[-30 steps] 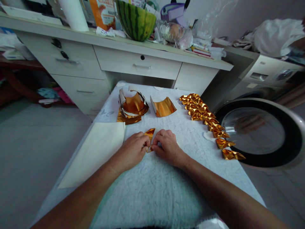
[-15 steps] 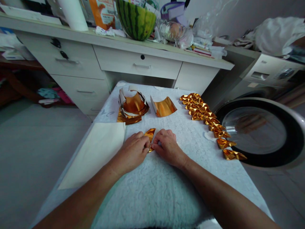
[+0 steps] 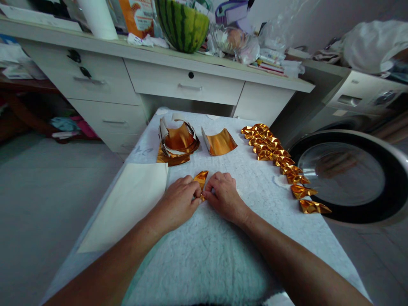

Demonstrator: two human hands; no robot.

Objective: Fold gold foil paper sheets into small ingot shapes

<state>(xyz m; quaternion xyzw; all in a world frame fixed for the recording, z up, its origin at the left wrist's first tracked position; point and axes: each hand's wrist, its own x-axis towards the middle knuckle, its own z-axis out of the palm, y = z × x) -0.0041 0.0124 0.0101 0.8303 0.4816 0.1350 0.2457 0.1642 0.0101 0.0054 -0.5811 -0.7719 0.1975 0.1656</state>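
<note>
Between my two hands, over the cloth-covered table (image 3: 248,250), is a partly folded sheet of gold foil paper (image 3: 200,178). My left hand (image 3: 183,195) is closed on its left side, fingers curled. Pinching its lower right side is my right hand (image 3: 225,193); the fingertips of both hands nearly meet there, and they hide part of the sheet. Beyond them lies one loose, curled gold foil sheet (image 3: 220,142). Left of that stands a curled stack of gold foil sheets (image 3: 178,140). Several folded gold foil ingots (image 3: 277,155) form a line along the right side.
A pale paper sheet (image 3: 127,204) lies by the table's left edge. Past the table is a white desk (image 3: 188,87) bearing a cut watermelon (image 3: 183,27) and plastic bags. At right, a washing machine's open round door (image 3: 347,174) comes close to the table edge.
Both hands keep nearly the same place and grip. The lower part of the foil sheet between the fingertips is pressed in slightly and shows less. The view has shifted a little.
</note>
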